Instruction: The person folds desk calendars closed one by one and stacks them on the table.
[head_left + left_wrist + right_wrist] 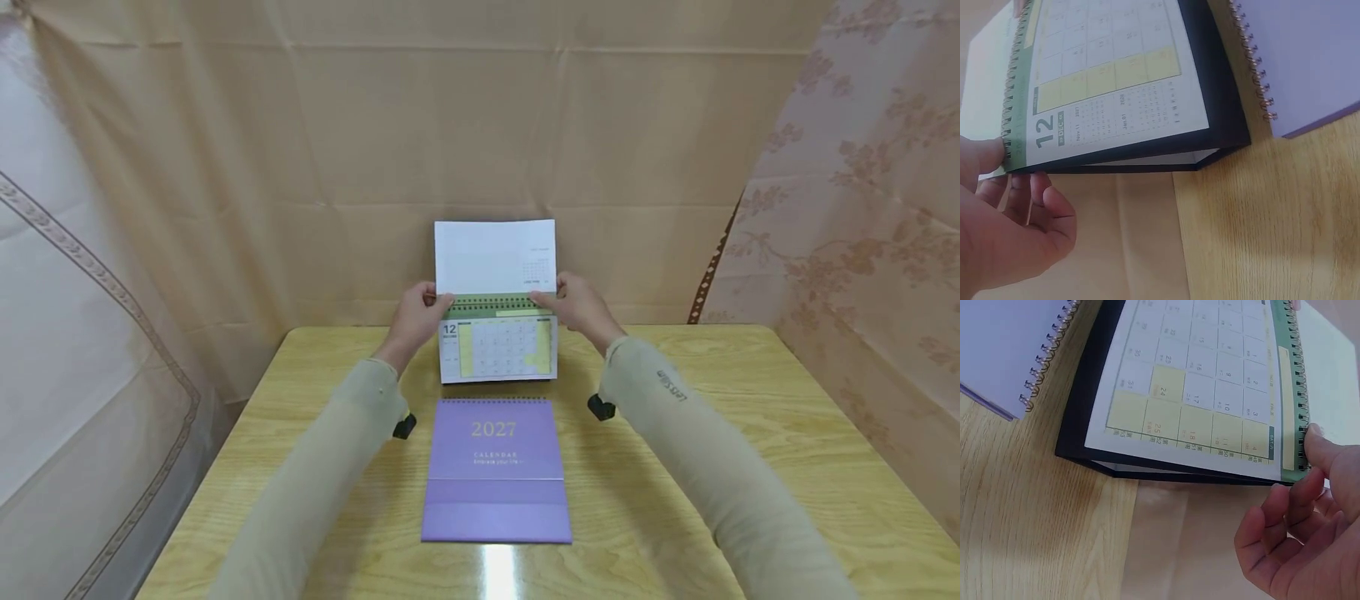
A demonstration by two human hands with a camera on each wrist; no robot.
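Observation:
A spiral-bound desk calendar (498, 350) stands at the far edge of the table, showing a month page marked 12. Its flipped pages (480, 254) rise above the green binding strip. My left hand (417, 317) pinches the calendar's left end at the spiral, thumb in front and fingers behind, as the left wrist view shows. At the opposite end, my right hand (585, 307) grips it the same way, its other fingers loosely curled in the right wrist view. The black stand (1219, 81) of the calendar rests on the table. In front lies a purple 2027 calendar (497, 492), flat, spiral edge away from me.
The wooden table (645, 517) extends to both sides of the calendars. A beige cloth (375, 150) hangs behind it. Patterned curtains hang at the left (90, 333) and right (862, 200).

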